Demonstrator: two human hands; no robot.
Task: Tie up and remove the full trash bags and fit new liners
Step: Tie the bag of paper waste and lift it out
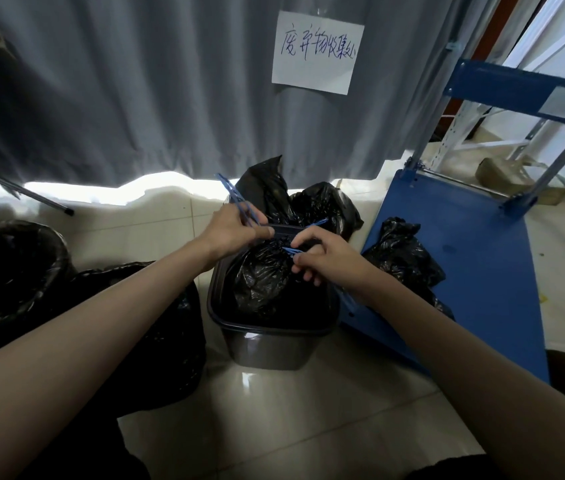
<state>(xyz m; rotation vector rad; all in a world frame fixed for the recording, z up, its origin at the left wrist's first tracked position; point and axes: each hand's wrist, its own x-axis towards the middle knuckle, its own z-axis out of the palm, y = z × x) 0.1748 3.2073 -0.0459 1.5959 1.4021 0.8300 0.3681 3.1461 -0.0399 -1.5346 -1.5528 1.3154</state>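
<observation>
**Bag neck being tied at the bin**

Head view: the left hand grips one end of a blue tie strap, drawn up and away; the right hand pinches the other end at the gathered neck of the black trash bag, apparently to cinch it shut. The bag sits inside the dark rectangular bin. Count: one bin in hand, one lined bin at left, one tied bag resting on the blue trolley.

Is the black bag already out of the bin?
No, the black bag sits inside the bin while both hands pull blue ties at its neck.
</observation>
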